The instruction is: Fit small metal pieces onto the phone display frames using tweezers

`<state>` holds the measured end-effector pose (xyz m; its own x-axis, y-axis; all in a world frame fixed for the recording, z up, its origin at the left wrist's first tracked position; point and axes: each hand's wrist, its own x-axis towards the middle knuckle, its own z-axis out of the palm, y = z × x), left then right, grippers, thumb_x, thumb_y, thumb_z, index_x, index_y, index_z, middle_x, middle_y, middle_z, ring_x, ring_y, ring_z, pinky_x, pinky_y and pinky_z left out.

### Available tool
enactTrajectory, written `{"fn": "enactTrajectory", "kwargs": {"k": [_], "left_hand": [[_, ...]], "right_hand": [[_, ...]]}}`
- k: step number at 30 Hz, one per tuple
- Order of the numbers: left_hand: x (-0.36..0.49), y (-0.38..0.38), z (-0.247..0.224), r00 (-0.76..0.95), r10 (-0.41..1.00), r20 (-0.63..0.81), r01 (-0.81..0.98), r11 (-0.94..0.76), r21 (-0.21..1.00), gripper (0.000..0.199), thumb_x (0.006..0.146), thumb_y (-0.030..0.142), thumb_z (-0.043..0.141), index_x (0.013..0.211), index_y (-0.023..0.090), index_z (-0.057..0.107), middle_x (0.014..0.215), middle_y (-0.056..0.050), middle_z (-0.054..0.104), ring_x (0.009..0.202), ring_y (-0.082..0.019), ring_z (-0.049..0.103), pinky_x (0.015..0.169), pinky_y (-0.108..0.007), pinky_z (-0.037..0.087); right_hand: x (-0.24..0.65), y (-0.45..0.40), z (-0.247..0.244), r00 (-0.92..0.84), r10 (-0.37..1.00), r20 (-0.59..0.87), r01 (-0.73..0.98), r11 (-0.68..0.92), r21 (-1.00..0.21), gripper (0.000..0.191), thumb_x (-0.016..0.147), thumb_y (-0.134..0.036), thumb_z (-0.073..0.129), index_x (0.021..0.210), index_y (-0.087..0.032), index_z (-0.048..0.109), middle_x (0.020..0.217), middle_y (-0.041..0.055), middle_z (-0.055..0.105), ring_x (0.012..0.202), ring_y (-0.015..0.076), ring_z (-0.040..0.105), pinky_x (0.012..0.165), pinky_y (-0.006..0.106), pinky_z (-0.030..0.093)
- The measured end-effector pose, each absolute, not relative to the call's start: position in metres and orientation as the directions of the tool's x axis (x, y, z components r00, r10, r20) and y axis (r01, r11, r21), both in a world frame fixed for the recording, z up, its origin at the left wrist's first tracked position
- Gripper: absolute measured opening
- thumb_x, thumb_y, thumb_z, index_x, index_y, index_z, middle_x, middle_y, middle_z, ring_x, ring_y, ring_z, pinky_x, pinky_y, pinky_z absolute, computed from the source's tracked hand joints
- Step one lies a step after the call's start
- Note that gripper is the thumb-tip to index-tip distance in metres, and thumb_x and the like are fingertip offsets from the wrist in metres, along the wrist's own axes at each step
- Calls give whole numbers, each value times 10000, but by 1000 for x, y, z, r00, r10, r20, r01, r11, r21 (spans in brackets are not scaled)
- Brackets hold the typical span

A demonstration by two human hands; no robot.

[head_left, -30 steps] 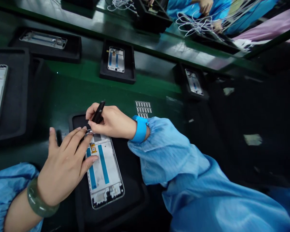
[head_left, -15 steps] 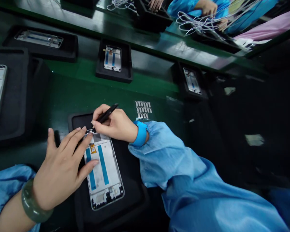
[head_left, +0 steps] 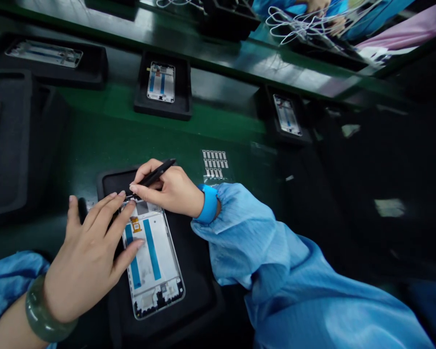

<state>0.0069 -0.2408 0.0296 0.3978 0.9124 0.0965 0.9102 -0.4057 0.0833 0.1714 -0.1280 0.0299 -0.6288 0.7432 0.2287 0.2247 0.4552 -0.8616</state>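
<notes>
Glossy metal phone frame point(head_left: 153, 261) — matt black tray point(head_left: 199, 276), smooth blue cloth sleeve point(head_left: 261, 242)

Phone frame, rectangular point(head_left: 154, 261): white inner panel, silver rim, two parallel blue stripes running lengthwise, one small gold-yellow label near the top, grey patch above it, black-and-white broken pattern at the lower end.
Slim tweezers point(head_left: 156, 173): plain black.
Foam tray point(head_left: 203, 291): matte black, unpatterned.
Silicone wristband point(head_left: 208, 203): bright blue, plain.
Jade bangle point(head_left: 39, 310): grey-green, softly mottled.
Smock sleeve point(head_left: 254, 242): light blue, sheeny, with fine lengthwise lines.
Glossy counter point(head_left: 94, 140): deep green.
Sheet of small metal strips point(head_left: 214, 165): silver-grey, in a neat grid.
Looped cables point(head_left: 305, 24): white.
Cloth, upper right point(head_left: 399, 43): pink.
</notes>
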Motion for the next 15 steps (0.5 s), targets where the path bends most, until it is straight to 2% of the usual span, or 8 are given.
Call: {"fn": "enactTrajectory", "kwargs": {"k": [15], "left_hand": [[8,-240,31,390,916,91,910,-399,114,527,847,443,414,1286,152,426,1292,-164,477,1205,-341,422,999,-669,185]], "right_hand": [[172,-129,30,-625,748,224,249,463,-851,156,804,-289,582,835,-139,552,801,2,602,692,73,583,642,180,473]]}}
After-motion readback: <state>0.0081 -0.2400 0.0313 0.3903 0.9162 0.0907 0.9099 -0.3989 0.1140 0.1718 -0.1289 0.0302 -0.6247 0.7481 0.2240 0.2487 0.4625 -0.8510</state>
